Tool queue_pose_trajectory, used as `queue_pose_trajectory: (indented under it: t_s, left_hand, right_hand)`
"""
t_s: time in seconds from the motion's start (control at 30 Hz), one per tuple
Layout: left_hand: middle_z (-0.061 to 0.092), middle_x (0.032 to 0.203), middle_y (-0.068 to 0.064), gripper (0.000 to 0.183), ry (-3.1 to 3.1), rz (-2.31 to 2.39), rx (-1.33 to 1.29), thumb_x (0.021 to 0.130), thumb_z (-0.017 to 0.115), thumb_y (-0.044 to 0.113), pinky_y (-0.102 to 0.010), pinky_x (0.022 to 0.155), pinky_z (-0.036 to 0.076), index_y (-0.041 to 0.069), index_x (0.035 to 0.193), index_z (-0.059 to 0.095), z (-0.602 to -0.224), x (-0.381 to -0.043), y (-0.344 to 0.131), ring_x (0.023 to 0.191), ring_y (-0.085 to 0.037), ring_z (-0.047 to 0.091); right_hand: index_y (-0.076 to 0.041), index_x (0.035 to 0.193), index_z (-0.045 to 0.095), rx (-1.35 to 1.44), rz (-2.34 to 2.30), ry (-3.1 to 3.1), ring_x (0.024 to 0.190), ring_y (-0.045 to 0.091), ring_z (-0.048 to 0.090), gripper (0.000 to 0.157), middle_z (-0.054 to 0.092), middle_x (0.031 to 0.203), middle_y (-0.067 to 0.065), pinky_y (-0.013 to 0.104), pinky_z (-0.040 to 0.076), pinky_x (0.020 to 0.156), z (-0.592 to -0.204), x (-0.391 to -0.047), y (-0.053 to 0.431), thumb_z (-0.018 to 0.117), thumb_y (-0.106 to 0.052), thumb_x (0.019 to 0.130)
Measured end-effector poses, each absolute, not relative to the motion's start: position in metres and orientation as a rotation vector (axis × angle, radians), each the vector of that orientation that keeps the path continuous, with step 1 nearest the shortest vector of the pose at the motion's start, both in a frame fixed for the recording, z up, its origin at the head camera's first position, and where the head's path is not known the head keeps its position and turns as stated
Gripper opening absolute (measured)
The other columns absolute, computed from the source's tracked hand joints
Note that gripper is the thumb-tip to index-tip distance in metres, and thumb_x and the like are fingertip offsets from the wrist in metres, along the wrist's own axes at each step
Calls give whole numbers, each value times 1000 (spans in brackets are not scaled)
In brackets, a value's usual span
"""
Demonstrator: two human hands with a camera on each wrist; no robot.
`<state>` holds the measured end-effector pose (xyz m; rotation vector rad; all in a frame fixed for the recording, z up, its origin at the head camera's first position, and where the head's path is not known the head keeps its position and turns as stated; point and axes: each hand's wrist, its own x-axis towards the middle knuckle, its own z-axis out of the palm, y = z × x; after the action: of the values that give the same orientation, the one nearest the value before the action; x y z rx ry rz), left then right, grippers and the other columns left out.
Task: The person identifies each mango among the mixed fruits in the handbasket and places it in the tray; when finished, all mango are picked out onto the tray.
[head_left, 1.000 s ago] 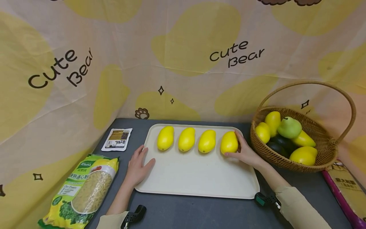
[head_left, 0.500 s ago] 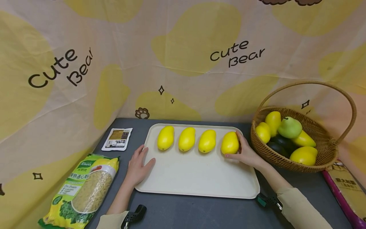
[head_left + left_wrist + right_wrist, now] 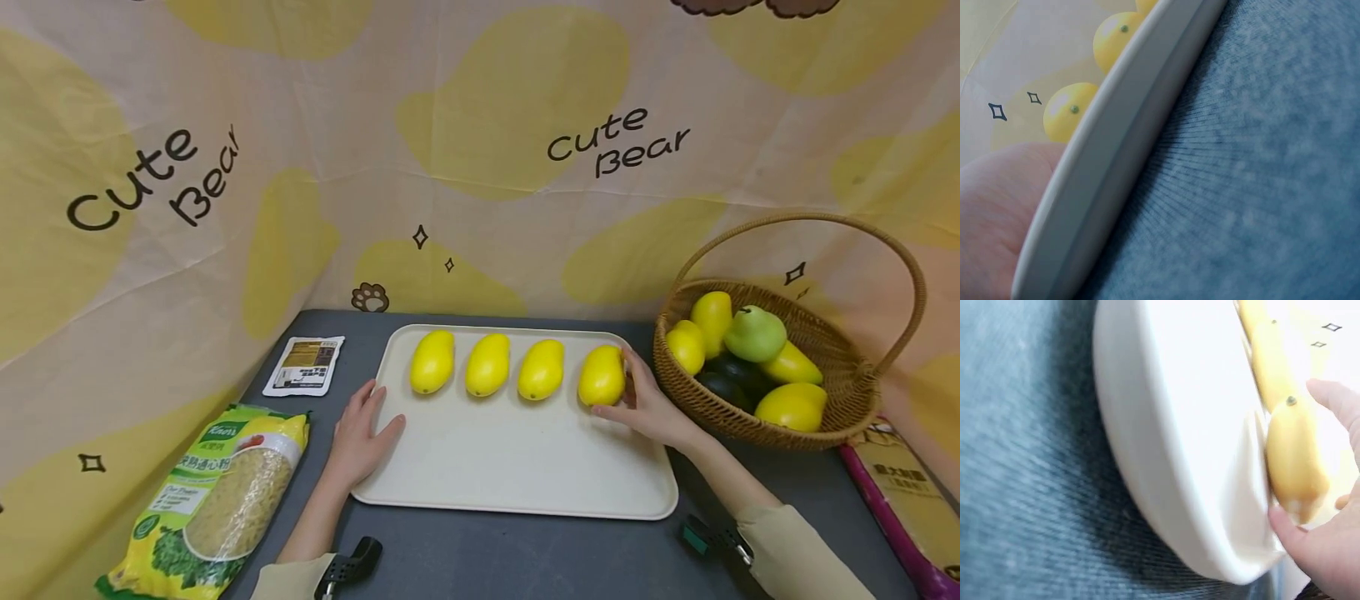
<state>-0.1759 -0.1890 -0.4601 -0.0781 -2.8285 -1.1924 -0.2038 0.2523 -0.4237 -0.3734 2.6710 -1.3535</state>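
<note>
Toward the back right of the tray (image 3: 517, 458), the rightmost mango (image 3: 600, 375) is being loosely flanked by the right hand (image 3: 654, 411), no firm grip being shown; the tray's left edge is being touched by the spread left hand (image 3: 365, 442); gentle positioning is being advised

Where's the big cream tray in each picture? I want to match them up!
Head view: the cream, rectangular tray with rounded corners is at the lower middle.
Left wrist view: the tray's edge slants from bottom left up to the top.
Right wrist view: the tray looks white, from the top middle almost to the bottom.
Shared landmark: smooth yellow oval fruits on the tray show in all three.
</note>
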Motion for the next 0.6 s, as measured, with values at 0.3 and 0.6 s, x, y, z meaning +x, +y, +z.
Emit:
queue_pose_trajectory:
  t_s: [0.3,0.6]
  left_hand:
    - [19,157,-20,64,-2841,-1177,-87,96,59,28,-62,109,11,-4,147,37,-461,-177,-187,142,-40,20]
    - [20,157,-22,64,-2834,-1171,-88,96,59,28,-64,109,11,-5,146,38,-460,-175,-187,141,-43,20]
  right_hand:
    - [7,147,31,-542,-1057,2769,125,45,46,78,34,147,29,54,47,94,-389,-162,263,70,-33,91]
    - [-15,106,72,-782,-904,3066,81,2,63,16,70,96,-7,22,55,69,-323,-135,291,71,-15,90]
